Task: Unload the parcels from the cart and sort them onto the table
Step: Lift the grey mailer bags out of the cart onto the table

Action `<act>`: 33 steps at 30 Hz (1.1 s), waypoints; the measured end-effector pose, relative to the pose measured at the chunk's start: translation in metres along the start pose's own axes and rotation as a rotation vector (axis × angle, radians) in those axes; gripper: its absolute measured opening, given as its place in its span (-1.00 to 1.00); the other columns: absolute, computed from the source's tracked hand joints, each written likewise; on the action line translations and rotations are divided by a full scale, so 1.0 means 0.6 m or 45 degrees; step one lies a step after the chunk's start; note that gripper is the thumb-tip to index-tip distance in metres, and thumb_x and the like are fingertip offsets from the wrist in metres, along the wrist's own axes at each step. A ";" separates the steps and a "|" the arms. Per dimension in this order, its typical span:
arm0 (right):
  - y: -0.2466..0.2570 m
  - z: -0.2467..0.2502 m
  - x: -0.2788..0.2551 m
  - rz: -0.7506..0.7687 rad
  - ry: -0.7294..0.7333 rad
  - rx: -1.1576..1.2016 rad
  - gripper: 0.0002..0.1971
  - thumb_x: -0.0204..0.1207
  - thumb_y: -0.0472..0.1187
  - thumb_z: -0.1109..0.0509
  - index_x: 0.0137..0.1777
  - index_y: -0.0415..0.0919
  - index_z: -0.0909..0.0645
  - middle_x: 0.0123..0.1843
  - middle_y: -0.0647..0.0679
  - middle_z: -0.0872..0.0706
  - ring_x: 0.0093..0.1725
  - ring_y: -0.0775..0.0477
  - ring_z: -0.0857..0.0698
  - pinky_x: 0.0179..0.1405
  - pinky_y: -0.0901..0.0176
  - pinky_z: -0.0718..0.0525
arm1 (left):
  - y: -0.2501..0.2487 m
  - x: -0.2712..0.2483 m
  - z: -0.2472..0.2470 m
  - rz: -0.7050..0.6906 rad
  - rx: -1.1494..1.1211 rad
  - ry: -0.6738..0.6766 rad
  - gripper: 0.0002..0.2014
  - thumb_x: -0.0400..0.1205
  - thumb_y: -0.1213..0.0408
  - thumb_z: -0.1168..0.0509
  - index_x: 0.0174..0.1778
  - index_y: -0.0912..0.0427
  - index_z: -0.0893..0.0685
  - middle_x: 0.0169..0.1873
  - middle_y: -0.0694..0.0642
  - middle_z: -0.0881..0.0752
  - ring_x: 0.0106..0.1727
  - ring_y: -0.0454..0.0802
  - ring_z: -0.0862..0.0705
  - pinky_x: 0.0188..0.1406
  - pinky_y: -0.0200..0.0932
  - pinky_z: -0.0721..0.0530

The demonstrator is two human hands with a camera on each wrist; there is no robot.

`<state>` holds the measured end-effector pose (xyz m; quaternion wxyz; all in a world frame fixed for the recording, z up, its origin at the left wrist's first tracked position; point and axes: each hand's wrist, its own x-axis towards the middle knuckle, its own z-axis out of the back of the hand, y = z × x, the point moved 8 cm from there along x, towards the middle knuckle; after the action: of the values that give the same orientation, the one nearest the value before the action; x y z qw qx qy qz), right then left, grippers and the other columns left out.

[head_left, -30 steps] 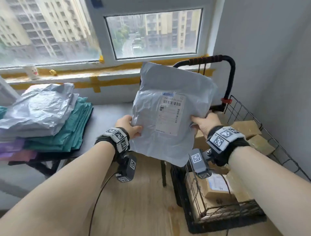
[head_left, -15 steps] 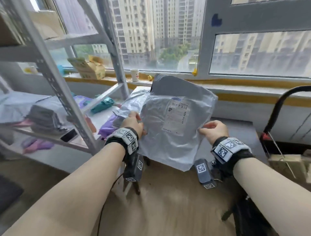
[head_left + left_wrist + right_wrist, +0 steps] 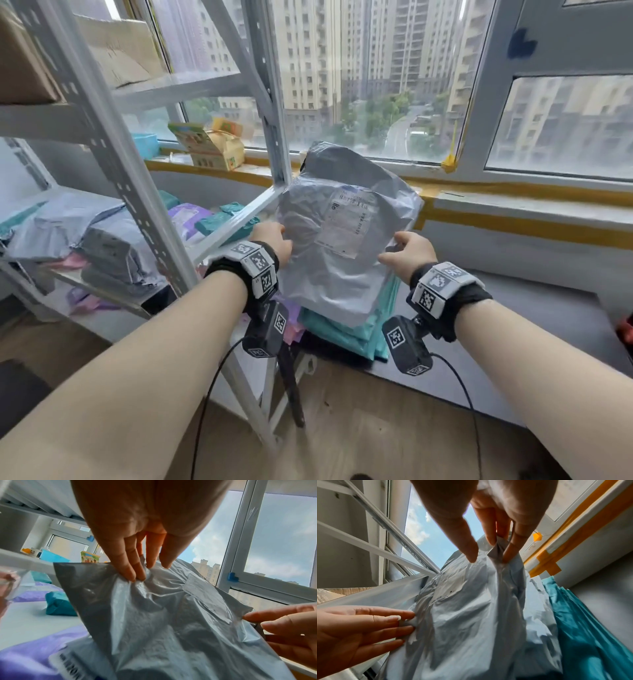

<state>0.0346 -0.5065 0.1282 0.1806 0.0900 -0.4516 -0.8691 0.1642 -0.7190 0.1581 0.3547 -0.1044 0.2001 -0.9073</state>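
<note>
Your left hand (image 3: 274,240) and right hand (image 3: 409,251) each pinch one side edge of the grey poly mailer (image 3: 346,240) with curled fingers (image 3: 137,573). It hangs just over the teal parcel stack (image 3: 349,329) on the worktop (image 3: 534,308). Lower it flat with the label up, then release both sides together. Keep it away from the shelf post (image 3: 270,130) behind.

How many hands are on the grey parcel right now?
2. The left hand pinches the grey parcel's left edge; the right hand pinches its right edge. It hangs over the teal stack on the table.
</note>
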 end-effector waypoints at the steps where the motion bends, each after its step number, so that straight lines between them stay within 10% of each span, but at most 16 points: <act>1: 0.008 -0.003 0.024 0.010 0.007 -0.011 -0.44 0.40 -0.31 -0.46 0.43 -0.37 -0.48 0.27 -0.21 -0.67 0.27 -0.17 -0.64 0.33 0.07 -0.56 | -0.004 0.023 -0.001 0.011 0.043 0.016 -0.63 0.65 0.27 -0.23 0.34 0.35 -0.58 0.29 0.34 -0.62 0.31 0.23 -0.59 0.25 -0.06 -0.51; 12: 0.031 -0.082 0.286 0.050 0.232 -0.221 -0.64 0.42 -0.19 -0.41 0.20 -0.30 -0.61 0.18 -0.25 -0.70 0.15 -0.18 -0.67 0.05 0.14 -0.59 | -0.023 0.233 -0.047 0.199 0.361 0.146 -0.47 0.63 -0.05 -0.24 0.33 0.32 -0.57 0.23 0.30 -0.63 0.25 0.22 -0.61 0.14 -0.07 -0.57; 18: 0.045 -0.121 0.343 0.114 0.330 -0.863 -0.40 0.41 0.15 -0.39 0.39 -0.14 -0.45 0.53 -0.31 -0.21 0.53 -0.38 -0.19 0.49 -0.19 -0.25 | -0.015 0.265 -0.127 0.184 0.517 0.443 -0.13 0.46 -0.20 -0.39 0.60 0.13 -0.23 0.55 0.26 -0.29 0.54 0.20 -0.33 0.48 -0.02 -0.36; 23: 0.100 -0.205 0.368 0.370 0.632 -1.126 -0.16 0.24 0.37 -0.44 0.48 0.00 -0.37 0.45 -0.23 -0.43 0.46 -0.37 -0.32 0.46 -0.22 -0.32 | 0.007 0.272 -0.186 0.066 0.536 0.630 0.13 0.32 -0.26 -0.48 0.67 -0.01 0.04 0.64 0.09 -0.19 0.61 0.10 -0.25 0.54 -0.07 -0.28; 33: 0.058 -0.283 0.380 0.423 0.948 -1.355 0.19 0.07 0.37 -0.58 0.63 0.10 0.00 0.62 -0.29 -0.18 0.52 -0.37 -0.34 0.34 -0.22 -0.48 | 0.050 0.285 -0.256 0.201 0.623 0.780 0.39 -0.02 -0.44 -0.44 0.57 -0.26 0.36 0.65 0.28 -0.02 0.64 0.39 -0.02 0.48 0.44 -0.23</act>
<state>-0.1124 -0.7430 0.0604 0.4755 0.2120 0.1230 -0.8449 0.0072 -0.8117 0.0152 0.3616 0.2741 0.0821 -0.8873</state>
